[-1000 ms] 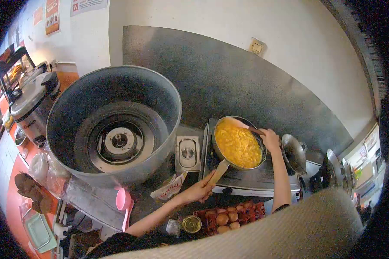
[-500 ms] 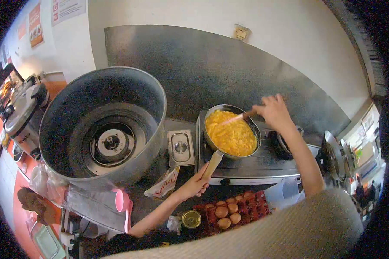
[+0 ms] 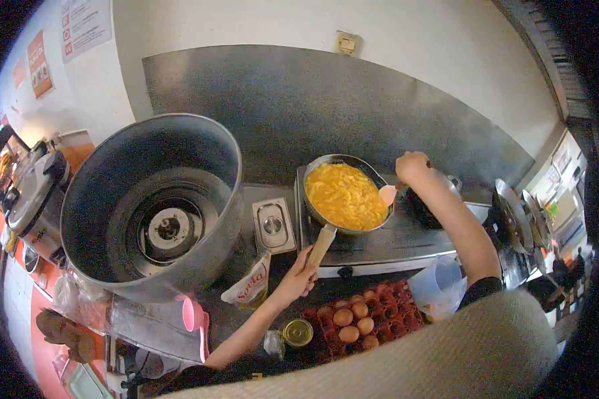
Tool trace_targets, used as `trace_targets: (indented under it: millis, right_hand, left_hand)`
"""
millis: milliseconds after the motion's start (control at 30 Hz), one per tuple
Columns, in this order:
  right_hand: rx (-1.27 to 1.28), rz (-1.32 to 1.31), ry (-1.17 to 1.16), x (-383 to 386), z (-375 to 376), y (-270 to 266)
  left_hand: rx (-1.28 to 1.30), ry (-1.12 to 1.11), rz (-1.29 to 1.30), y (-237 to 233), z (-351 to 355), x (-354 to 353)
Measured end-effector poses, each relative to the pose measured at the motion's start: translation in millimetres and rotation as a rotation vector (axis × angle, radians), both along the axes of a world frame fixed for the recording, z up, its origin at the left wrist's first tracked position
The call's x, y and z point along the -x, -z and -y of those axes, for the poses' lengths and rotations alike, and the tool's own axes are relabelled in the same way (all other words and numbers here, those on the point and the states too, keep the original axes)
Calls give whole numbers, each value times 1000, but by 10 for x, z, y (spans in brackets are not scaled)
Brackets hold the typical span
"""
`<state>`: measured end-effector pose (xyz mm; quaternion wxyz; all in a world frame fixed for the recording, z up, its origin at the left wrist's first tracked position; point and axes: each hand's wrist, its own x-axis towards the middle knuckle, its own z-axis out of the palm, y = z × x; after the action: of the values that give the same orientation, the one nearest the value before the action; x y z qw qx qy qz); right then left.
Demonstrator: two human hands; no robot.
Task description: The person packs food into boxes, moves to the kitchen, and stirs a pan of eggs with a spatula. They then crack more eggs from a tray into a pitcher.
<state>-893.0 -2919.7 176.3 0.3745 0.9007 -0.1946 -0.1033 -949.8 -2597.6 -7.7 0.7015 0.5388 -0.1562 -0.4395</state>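
A frying pan [image 3: 311, 211] of yellow scrambled eggs [image 3: 346, 196] rests on the stove. Its pale handle points toward me, and my left hand [image 3: 298, 278] is wrapped round it. My right hand [image 3: 412, 167] is closed round the dark handle of a spatula [image 3: 388, 194]. The spatula's pinkish blade is at the right rim of the pan, over the edge of the eggs. My right fingers are partly hidden behind the hand.
A large deep pot [image 3: 153, 199] stands at left, beside a lidded steel container [image 3: 273, 226]. A printed packet [image 3: 247, 282], a pink scoop [image 3: 193, 316], a can [image 3: 298, 332], a red egg tray [image 3: 396, 309] and a clear bluish jug [image 3: 437, 282] lie nearer me. Another pan [image 3: 422, 206] is right of the eggs.
My right hand has turned and moved the spatula from the middle of the eggs to the pan's right rim. My left hand still grips the handle. The view has shifted slightly.
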Motion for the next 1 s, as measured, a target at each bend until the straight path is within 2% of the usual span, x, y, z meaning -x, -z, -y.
trace_targets:
  millis: [100,200,300,400,533,667,867,1000]
  right_hand:
    - [-249,-303,211,131,-228,-299]
    - [-551,-364,402,188,-157,-338]
    - [-507,-460,366,251,-220,-198]
    - [-814,-425,119,423,-332,-155]
    - [-610,-309,-15,438,-773,-183]
    - [-561,-70,-137,161,-565,168]
    - [-350,180,-102,163,-495,-242]
    - [-476,234,-126,456,-455,-267]
  left_hand:
    - [13,-2,-10,55,3,-6]
    - [-26,-13,0,33,16,-8]
    - [-31,22,58,36,14,-27]
    - [-63,25,67,35,13,-37]
    - [-8,50,51,21,-6,-44]
    - [-2,66,54,98,4,-69]
    - [-16,54,58,35,-20,-63]
    - [17,72,83,104,-19,-81]
